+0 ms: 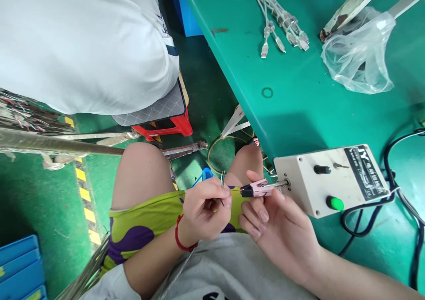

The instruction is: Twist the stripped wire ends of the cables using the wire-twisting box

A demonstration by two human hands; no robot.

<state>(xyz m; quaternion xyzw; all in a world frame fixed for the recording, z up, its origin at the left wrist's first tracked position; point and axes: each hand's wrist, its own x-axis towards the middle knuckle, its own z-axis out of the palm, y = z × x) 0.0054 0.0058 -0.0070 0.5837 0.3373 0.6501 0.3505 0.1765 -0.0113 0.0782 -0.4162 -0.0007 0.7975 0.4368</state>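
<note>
My left hand (206, 209) is closed in a pinch on thin wires (222, 179), whose ends stick up between thumb and forefinger. From there a fine reddish strand runs to the black tip of a pink clip (257, 188). That clip sits on the metal shaft (280, 183) of a white control box (318, 180). My right hand (277, 229) has its thumb and forefinger at the clip, gripping it near its back end, while the other fingers curl below. On the box are a black knob (322, 170), a toggle switch and a green button (334, 203).
Several white USB cables (282, 23) and a clear plastic bag (360, 54) lie on the green table (239, 48). Black cords (360, 229) loop right of the box. A person in white (89, 43) sits at left on a red stool (179, 125). Blue bins (20, 264) stand lower left.
</note>
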